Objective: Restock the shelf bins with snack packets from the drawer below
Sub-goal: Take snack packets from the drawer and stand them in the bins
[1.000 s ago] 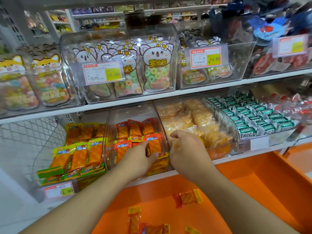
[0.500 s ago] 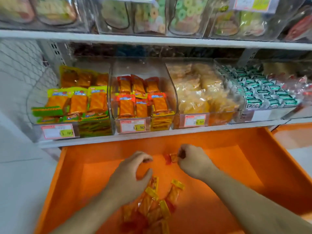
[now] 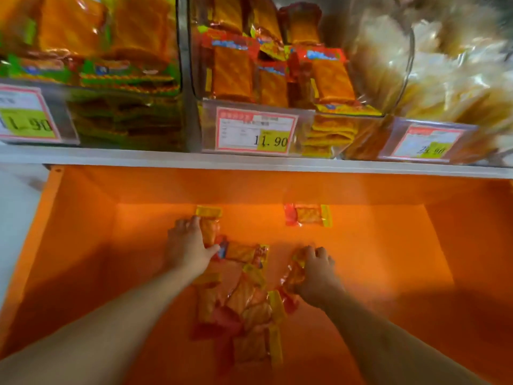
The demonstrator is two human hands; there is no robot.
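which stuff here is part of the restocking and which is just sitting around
Part of the job:
- orange drawer
- loose packets in it
- lone packet at the back
- left hand on a packet
- right hand gripping a packet
- red-packet bin

Just there:
- green-packet bin
- pale snack bin
- price tags

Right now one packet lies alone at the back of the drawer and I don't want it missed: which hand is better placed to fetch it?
The right hand, probably. The lone packet lies almost straight beyond it, while the left hand sits further across, already on another packet.
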